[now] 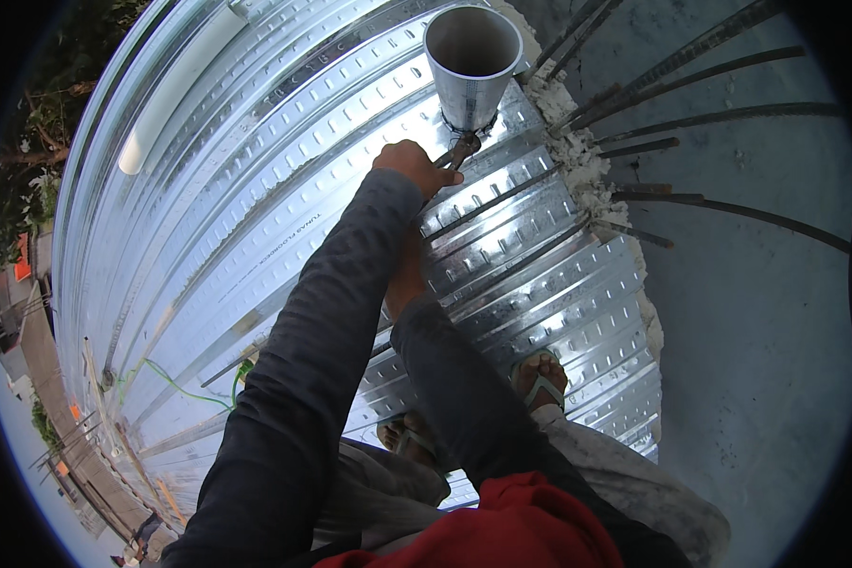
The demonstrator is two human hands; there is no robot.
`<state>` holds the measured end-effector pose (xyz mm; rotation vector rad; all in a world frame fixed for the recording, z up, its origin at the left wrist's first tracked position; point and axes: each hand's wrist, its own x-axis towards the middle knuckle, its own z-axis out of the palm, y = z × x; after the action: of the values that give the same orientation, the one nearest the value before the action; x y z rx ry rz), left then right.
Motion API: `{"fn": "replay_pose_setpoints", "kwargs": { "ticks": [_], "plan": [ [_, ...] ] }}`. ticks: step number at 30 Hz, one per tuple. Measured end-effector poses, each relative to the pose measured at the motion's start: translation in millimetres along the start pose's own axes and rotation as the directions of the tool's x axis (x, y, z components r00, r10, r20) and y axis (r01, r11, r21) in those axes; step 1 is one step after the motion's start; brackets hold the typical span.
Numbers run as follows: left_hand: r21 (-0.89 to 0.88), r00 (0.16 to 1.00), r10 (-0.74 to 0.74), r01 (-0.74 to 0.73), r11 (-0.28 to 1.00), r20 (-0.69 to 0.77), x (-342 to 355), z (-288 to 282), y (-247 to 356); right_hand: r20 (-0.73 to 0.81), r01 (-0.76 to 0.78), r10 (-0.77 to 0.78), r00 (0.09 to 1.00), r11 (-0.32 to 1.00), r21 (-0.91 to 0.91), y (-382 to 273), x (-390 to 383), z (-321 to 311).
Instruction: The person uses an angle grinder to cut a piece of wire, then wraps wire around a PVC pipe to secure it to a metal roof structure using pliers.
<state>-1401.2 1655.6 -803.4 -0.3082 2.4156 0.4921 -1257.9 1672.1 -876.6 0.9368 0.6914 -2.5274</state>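
Observation:
A grey plastic pipe stands upright on the shiny ribbed metal decking, its open end facing up. Dark wire shows around the pipe's base. My left hand is closed around the handles of pincers, whose head touches the wire at the near side of the pipe. Below it, my right hand reaches up behind my left forearm. Only its wrist and part of the hand show; the fingers are hidden, so what they hold cannot be seen.
Steel reinforcing bars stick out to the right over a rough concrete edge, beside a grey wall. A white tube lies at upper left, a green cord lower left. My sandalled feet stand on the decking.

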Motion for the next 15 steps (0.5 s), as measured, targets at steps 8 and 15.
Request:
{"fn": "replay_pose_setpoints", "kwargs": {
  "ticks": [8,15],
  "plan": [
    [-0.064,0.973,0.124,-0.114,0.991,0.196,4.4,-12.7,6.5,-0.072,0.033,-0.038,0.997,0.997,-0.07,-39.3,-15.0,26.9],
    [-0.243,0.971,0.145,-0.097,0.965,0.191,-8.4,14.6,13.9,-0.122,-0.195,0.154,0.98,0.83,-0.522,-106.9,-37.3,-10.2]
  ]
}}
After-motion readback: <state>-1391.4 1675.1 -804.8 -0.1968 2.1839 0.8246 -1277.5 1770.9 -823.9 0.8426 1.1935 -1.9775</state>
